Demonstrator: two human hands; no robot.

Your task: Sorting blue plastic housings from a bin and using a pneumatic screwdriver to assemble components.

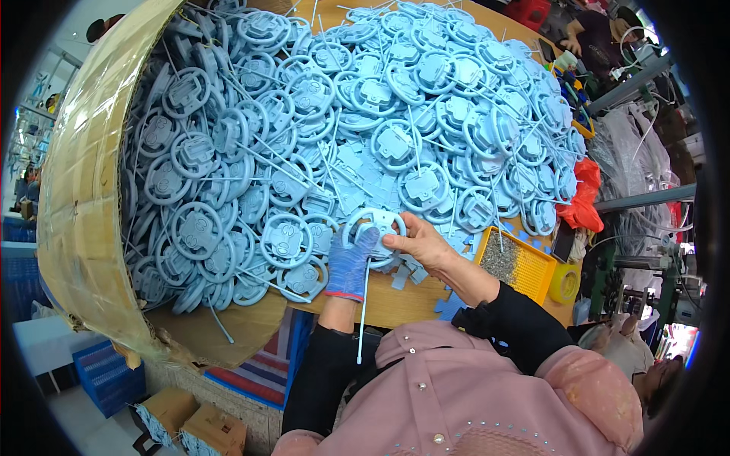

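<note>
Here's the left hand (pixel 347 262), in a thin blue glove, its grip closed on the near left side of a pale blue toy wheel (pixel 386 220), and over on the right the bare right hand (pixel 427 245) has its own narrow grip on the wheel's right edge, thumb lying on top. The wheel is up in front of the person's chest, above the near edge of the wooden counter (pixel 423 302), with a thin pale stick (pixel 363 313) hanging down from it toward the near side. Beyond the hands, what a heap (pixel 445 102): wheels of the same pale blue, sticks poking out every which way, spreading far and left up to a big taped cardboard box (pixel 84 182). Just right of the right hand sits a yellow tray (pixel 541 283) of small greyish bits (pixel 498 260), a roll of yellow tape (pixel 564 284) beside it, and farther off a crumpled red bag (pixel 583 196).
</note>
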